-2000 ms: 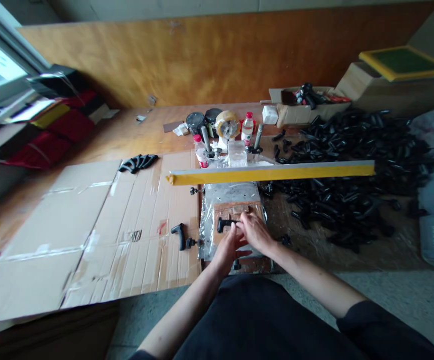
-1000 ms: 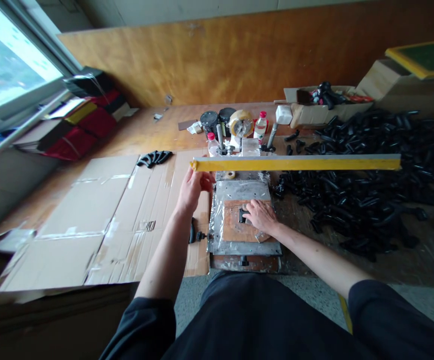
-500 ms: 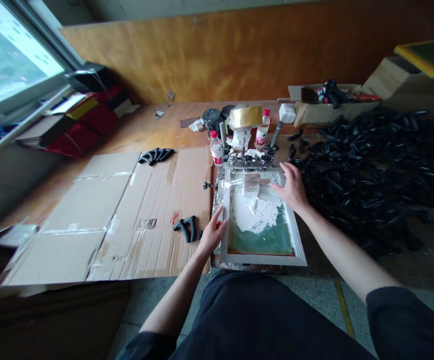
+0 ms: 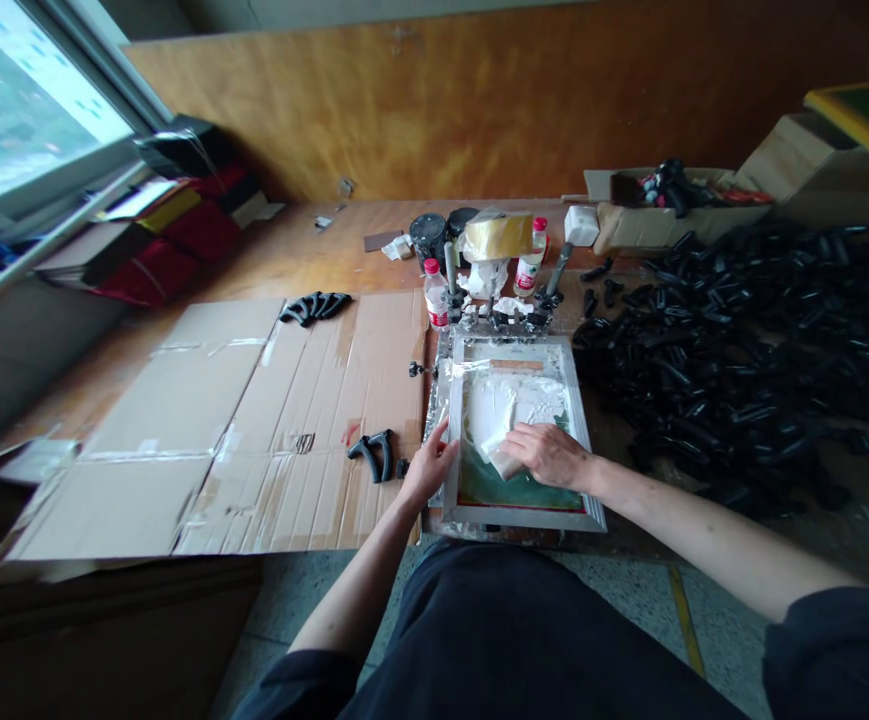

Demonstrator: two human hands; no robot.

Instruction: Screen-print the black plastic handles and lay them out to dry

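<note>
A screen-printing frame (image 4: 450, 500) lies in front of me, with green mesh and white ink (image 4: 485, 400) spread over its upper part. My right hand (image 4: 550, 455) is closed round a squeegee (image 4: 505, 460), a flat, pale, ink-smeared block tilted on the mesh near the lower edge of the ink. Against the frame's left side rests my left hand (image 4: 430, 467), fingers apart and holding nothing. Two black curved handle-like parts (image 4: 374, 455) lie on cardboard just left of that hand.
A clamp assembly (image 4: 498, 320) stands behind the frame, with bottles (image 4: 435, 295) and a tape roll (image 4: 498, 238) nearby. Black parts (image 4: 726, 370) are heaped at right. Cardboard (image 4: 246, 430) covers the table at left, bearing a row of black parts (image 4: 315, 308).
My right hand has gone from the frame's upper right corner to the squeegee and now grips it. The squeegee has come down the mesh toward me. My left hand has barely moved.
</note>
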